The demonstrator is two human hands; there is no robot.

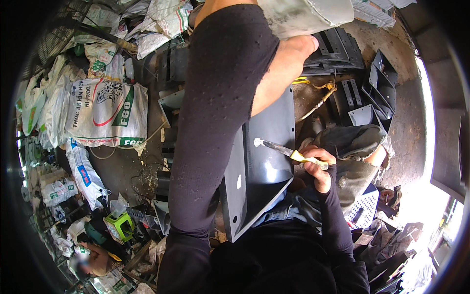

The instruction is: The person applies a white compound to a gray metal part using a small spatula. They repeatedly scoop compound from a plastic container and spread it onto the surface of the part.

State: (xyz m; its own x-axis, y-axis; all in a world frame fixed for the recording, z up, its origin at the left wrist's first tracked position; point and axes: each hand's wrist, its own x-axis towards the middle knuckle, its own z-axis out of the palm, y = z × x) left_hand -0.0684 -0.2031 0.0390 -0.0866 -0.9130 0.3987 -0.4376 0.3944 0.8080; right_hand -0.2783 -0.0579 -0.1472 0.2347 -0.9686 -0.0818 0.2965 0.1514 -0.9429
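My right hand [320, 169] is closed around the yellow handle of a knife [279, 147]. White paste clings to the tip of its blade. Below the blade, a dark grey metal part [264, 174] with a curved, glossy face and holes in its side plate rests at my lap. A few white spots show on it. My left arm, in a black sleeve, stretches over the part towards the top edge. There my left hand [281, 71] grips a whitish, smeared container [311, 19], its thumb along the lower side. The fingers are mostly out of view.
More dark grey metal parts [338, 51] are stacked ahead and at the right. A hose with a brass-coloured fitting [330, 88] lies beside them. White printed sacks [110, 110] fill the left. A green stool [120, 226] and another person [95, 259] are at the lower left.
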